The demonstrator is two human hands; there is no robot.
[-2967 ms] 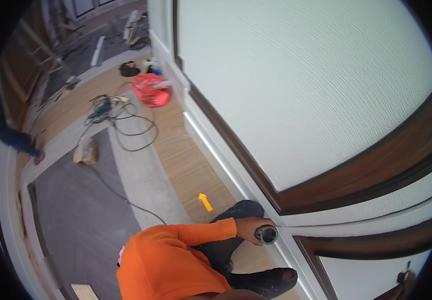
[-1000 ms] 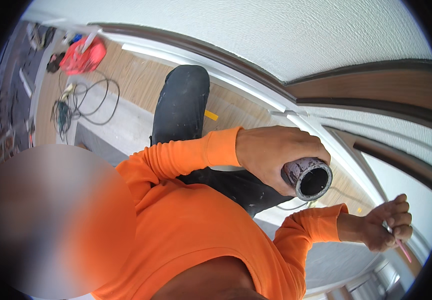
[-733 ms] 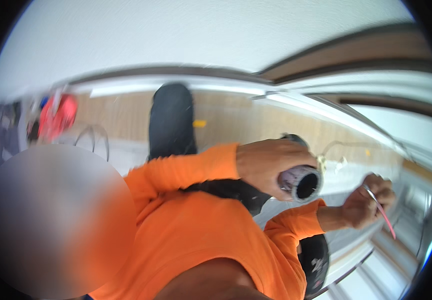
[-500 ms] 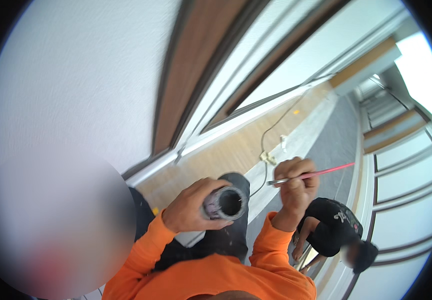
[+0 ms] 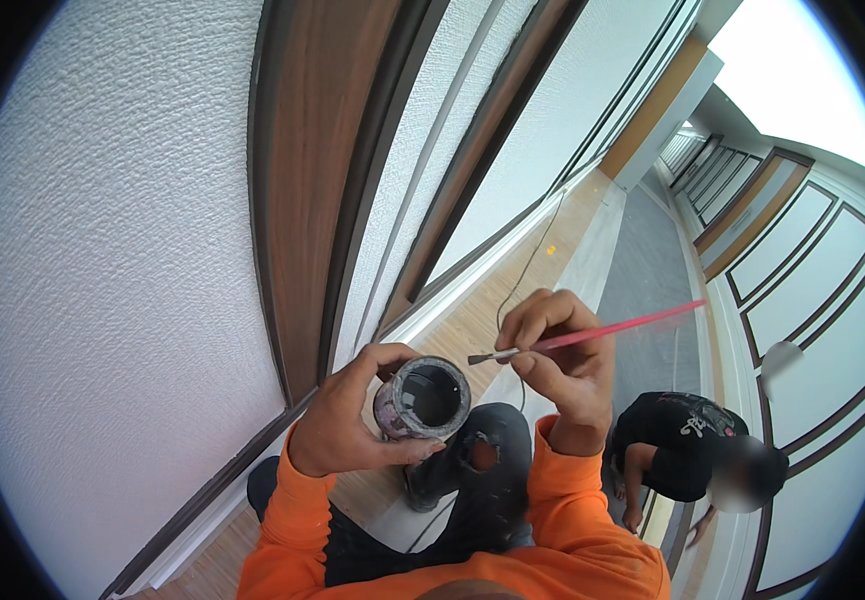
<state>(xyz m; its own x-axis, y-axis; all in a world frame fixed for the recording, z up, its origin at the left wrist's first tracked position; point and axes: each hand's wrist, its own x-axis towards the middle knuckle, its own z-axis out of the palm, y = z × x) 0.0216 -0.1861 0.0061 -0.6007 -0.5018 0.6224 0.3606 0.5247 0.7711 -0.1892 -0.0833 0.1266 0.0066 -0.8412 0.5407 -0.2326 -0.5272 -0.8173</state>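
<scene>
The can (image 5: 422, 400) sits upright but a little tilted in front of me, its mouth turned up toward my eyes, with dark, shiny liquid inside and grime around the rim. My left hand (image 5: 347, 415) grips it from the side, fingers wrapped behind it and thumb along the near side. Just to the right of the can, not touching it, is a thin brush (image 5: 612, 327), pinched between the thumb and fingers of my right hand (image 5: 567, 365). Its bristles point left toward the can's rim, and its pink handle slants out to the right.

Below the can is my knee (image 5: 497, 490) in dark trousers, torn open at one spot. A cable (image 5: 532, 265) runs along the wood floor (image 5: 472, 320), beside a grey strip (image 5: 647, 255). On my left rises a white textured wall (image 5: 132, 250) edged with brown trim (image 5: 317, 180). Over to my right, well apart from my hands, a co-worker (image 5: 677, 440) in a black T-shirt bends low.
</scene>
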